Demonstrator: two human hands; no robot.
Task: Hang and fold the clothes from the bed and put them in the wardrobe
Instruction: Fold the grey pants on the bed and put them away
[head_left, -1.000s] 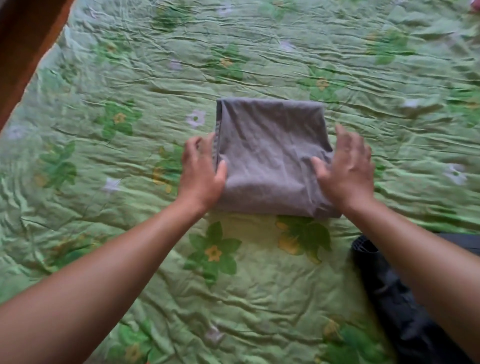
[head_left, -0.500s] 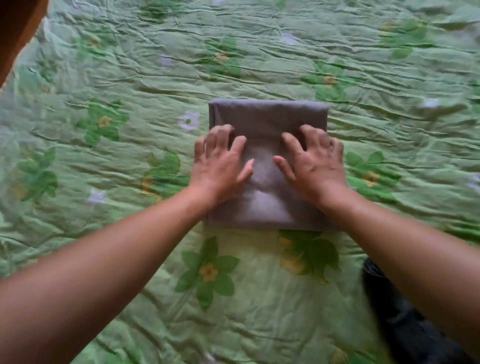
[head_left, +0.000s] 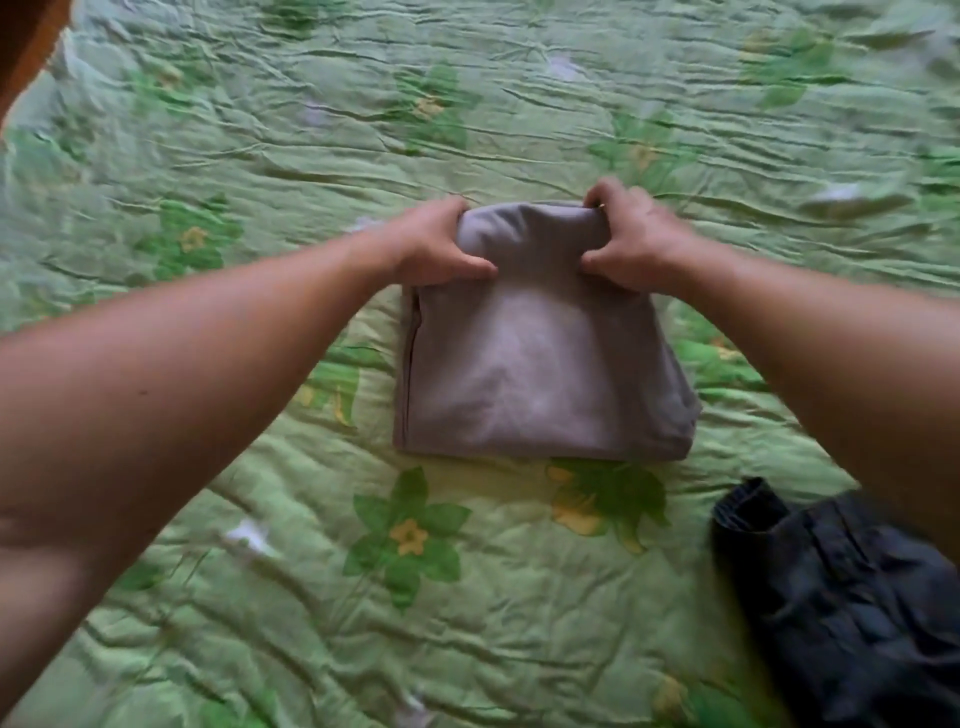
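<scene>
Grey garment gripped at its far edge

Grey folded cloth (head_left: 535, 374) is laid on the green floral bedspread (head_left: 467, 597). Its far edge is pinched by the left hand (head_left: 436, 244) and the right hand (head_left: 631, 244), fingers clamped over the fold. Dark clothing (head_left: 852, 613) is seen nearby, at the right.

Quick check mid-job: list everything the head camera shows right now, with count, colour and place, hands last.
folded garment: one, grey-mauve, centre of the bed, far edge lifted by both hands.
dark garment: one, dark navy or black, crumpled at the bottom right, partly out of view.
bedspread: one, green with flower print, wrinkled, fills nearly the whole view.
wooden surface: one, reddish brown, top left corner; cannot tell what it belongs to.
left hand: one, gripping the folded garment's far left corner.
right hand: one, gripping its far right corner.
</scene>
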